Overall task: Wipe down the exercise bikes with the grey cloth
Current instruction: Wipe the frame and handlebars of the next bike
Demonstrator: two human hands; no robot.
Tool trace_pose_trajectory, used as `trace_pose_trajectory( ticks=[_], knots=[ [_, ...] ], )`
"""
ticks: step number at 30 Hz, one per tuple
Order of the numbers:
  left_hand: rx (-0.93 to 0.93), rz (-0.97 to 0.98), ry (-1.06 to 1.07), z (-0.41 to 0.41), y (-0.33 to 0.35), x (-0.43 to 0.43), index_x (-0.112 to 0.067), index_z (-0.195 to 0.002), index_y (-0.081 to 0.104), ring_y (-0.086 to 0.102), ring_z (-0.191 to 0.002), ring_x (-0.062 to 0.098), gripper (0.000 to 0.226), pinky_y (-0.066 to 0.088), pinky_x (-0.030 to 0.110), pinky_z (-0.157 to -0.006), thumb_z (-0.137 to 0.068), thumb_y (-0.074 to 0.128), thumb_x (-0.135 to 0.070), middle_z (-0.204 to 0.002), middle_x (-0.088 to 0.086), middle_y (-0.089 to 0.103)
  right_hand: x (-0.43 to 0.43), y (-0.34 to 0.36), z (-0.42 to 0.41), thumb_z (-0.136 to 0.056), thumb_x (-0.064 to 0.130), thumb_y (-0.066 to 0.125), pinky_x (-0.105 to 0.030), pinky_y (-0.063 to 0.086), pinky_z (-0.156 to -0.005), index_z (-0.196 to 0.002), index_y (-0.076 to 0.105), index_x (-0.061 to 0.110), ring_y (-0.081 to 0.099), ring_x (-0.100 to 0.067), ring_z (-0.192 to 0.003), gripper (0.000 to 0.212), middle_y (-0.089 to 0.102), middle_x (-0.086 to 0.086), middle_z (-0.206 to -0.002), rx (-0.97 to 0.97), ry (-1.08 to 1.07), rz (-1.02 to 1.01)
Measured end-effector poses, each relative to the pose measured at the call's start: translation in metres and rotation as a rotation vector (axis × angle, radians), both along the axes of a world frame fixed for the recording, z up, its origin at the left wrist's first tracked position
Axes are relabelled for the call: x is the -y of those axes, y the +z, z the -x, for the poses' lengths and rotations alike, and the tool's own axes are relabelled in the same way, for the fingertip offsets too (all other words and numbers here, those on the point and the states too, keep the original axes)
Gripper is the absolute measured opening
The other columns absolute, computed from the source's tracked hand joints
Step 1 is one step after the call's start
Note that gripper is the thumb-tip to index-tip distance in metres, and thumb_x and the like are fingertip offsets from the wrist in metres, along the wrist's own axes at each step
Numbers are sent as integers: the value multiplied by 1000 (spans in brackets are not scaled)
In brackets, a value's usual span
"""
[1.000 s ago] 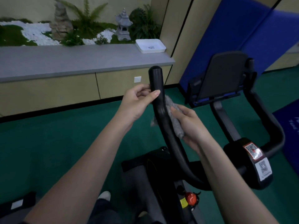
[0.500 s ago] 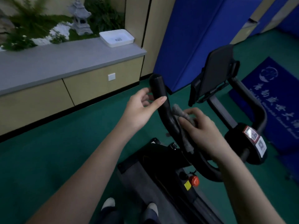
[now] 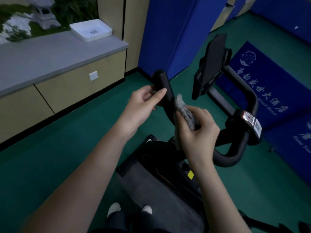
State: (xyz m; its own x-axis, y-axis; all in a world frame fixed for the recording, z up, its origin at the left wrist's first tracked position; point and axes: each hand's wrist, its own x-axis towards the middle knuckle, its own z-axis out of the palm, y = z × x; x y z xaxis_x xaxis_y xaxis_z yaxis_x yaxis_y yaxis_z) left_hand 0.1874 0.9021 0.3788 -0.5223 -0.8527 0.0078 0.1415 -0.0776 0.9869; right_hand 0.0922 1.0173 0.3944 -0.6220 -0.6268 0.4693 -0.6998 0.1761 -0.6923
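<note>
Two hands, one handlebar

My left hand grips its upper end, centre frame; my right hand clamps the grey cloth against it just below. Next, I judge: slide the cloth down the curve, pressing firmly.

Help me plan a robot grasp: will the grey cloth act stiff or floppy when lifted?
Probably floppy: the grey cloth bunches and folds in the right hand, one end drooping below it. Likely light, since a finger pinch holds it. Its nubby texture suggests it grips the handlebar rather than slips.
</note>
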Motion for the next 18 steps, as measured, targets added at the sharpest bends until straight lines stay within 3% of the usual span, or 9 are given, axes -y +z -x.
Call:
trace_pose_trajectory(
  ticks=[11, 18],
  knots=[
    [-6, -3, -10, -1, 6, -2, -24, -97, 64, 61, -81, 6, 8, 46, 25, -73, -93, 58, -28, -89, 4, 68, -9, -25, -17, -78, 3, 73, -5, 40, -72, -95, 72, 0, 59, -11, -73, 17, 65, -11, -82, -206, 33, 41],
    [-29, 5, -10, -1, 7, -1, -17, -96, 67, 63, -79, -3, 10, 46, 10, -73, -92, 60, -23, -86, -6, 72, 14, -26, -26, -78, 3, 73, -12, 43, -72, -96, 72, -1, 63, -19, -74, 19, 65, -13, -84, -213, 54, 75]
  ],
)
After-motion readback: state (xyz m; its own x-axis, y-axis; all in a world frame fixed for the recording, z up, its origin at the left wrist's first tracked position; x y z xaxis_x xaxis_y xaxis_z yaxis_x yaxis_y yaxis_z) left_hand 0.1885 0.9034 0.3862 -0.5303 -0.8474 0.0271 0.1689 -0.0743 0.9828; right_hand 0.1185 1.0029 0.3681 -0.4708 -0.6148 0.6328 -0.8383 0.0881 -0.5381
